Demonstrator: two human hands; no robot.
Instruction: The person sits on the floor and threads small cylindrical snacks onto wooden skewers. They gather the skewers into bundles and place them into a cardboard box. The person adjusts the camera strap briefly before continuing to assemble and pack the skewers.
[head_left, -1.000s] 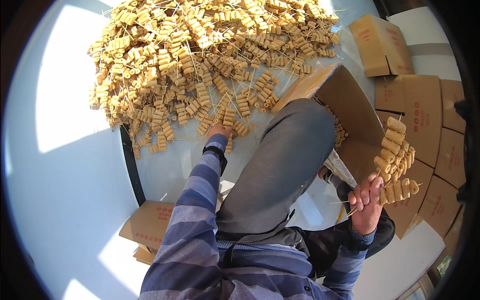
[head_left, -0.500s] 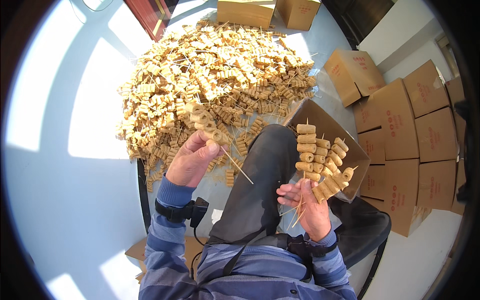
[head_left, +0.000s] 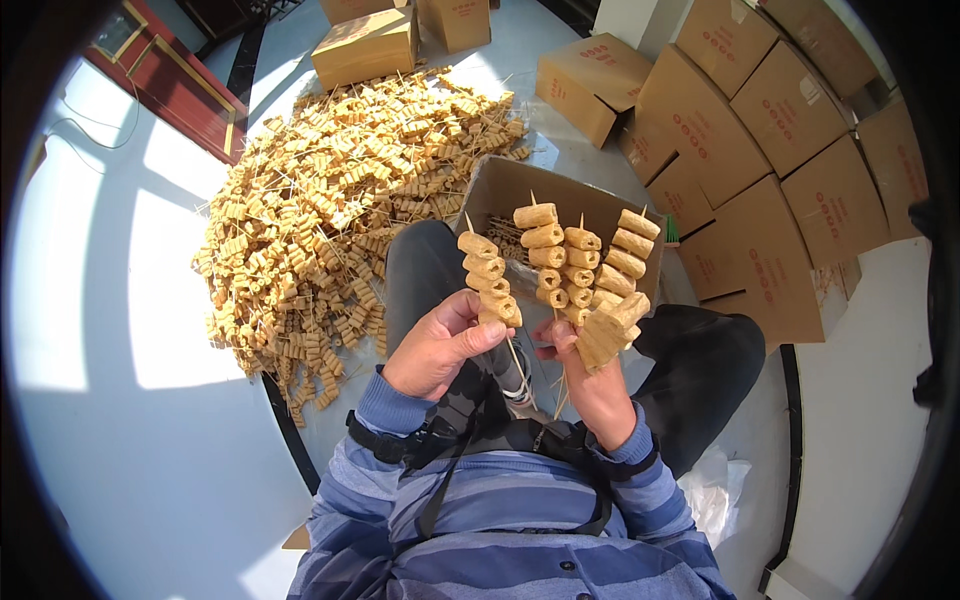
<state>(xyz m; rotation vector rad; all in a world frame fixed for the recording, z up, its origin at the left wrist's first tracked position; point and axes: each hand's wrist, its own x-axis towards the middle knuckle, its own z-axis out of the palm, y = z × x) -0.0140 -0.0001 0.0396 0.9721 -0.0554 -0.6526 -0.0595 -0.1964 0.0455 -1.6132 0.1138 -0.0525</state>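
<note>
My left hand [head_left: 435, 352] is closed on a single skewer [head_left: 485, 268], threaded with several tan, hollow rolled pieces and held nearly upright, its bare stick pointing down. Beside it, my right hand [head_left: 600, 400] grips a fanned bunch of skewers [head_left: 543, 240] of the same kind, their bare sticks gathered between thumb and fingers. The tips of both lots point away from me. Only a small gap separates the left skewer from the bunch. Just beyond stands an open cardboard box [head_left: 605, 203] with more skewers lying inside, partly hidden by those I hold.
A large heap of loose skewers [head_left: 290, 230] covers the floor to the left and ahead. Stacked cardboard boxes [head_left: 770, 250] line the right side, and more boxes [head_left: 365, 48] stand at the back. A white plastic bag [head_left: 715, 490] lies near my right leg.
My left hand has moved right with its skewer, from over the heap to beside the right hand's bunch. The view has turned to the right, showing more of the open box.
</note>
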